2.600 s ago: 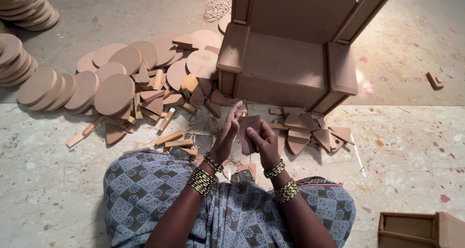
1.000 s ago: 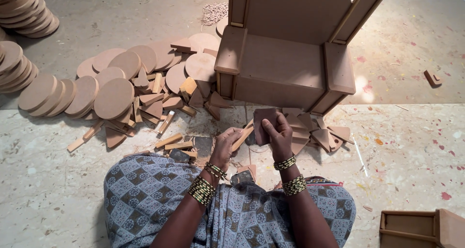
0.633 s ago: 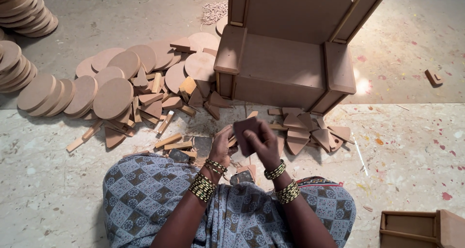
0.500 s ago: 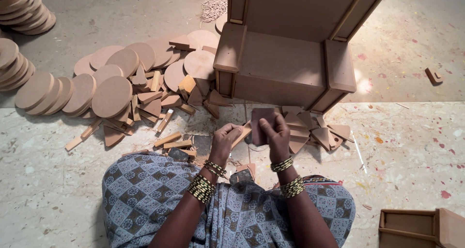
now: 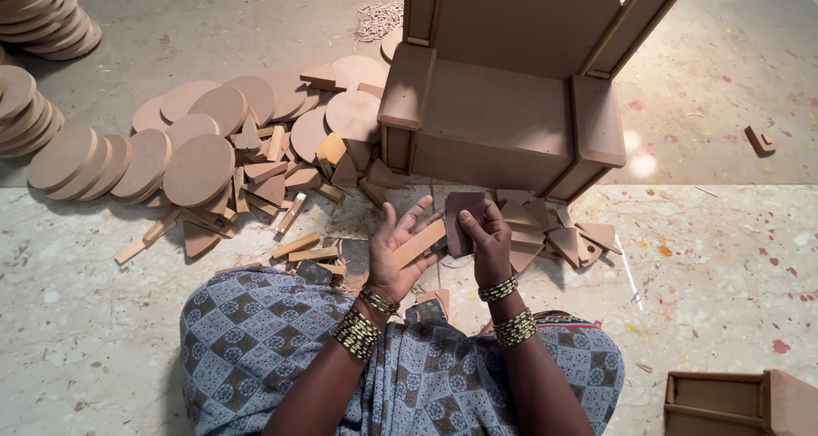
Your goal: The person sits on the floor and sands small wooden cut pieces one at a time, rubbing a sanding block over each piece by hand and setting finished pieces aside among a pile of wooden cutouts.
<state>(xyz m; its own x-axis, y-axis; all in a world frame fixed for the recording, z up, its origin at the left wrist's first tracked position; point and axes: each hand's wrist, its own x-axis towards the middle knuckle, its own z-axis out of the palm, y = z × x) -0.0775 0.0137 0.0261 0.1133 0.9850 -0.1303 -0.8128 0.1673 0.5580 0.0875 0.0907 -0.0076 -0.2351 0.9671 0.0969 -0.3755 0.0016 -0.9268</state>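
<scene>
Gripping differed between the two hands in the head view. The right hand [image 5: 487, 242] had its fingers closed around a small dark block [image 5: 463, 221], likely a sanding pad, held upright so its flat face met the wood. The left hand [image 5: 394, 250] lay palm up with fingers spread loose, a narrow wooden strip [image 5: 420, 243] resting across the palm and steadied by the thumb rather than clamped; that open cradle seemed to leave the strip's edge free for the block, which touched its far end.

Both hands worked just in front of the wooden chair frame [image 5: 503, 95], above the person's lap in a checked blue garment [image 5: 256, 334]. Left of the chair frame, round wooden discs [image 5: 198, 168] lay overlapping on the floor [image 5: 724, 257] with short offcuts [image 5: 294, 247] scattered among them, near enough to reach. More discs stood in stacks [image 5: 47, 10] well to the left of the chair frame. Pointed flat pieces [image 5: 567, 240] lay fanned beside its near right corner. A small open wooden box [image 5: 720, 398] sat well to the near right of the chair frame.
</scene>
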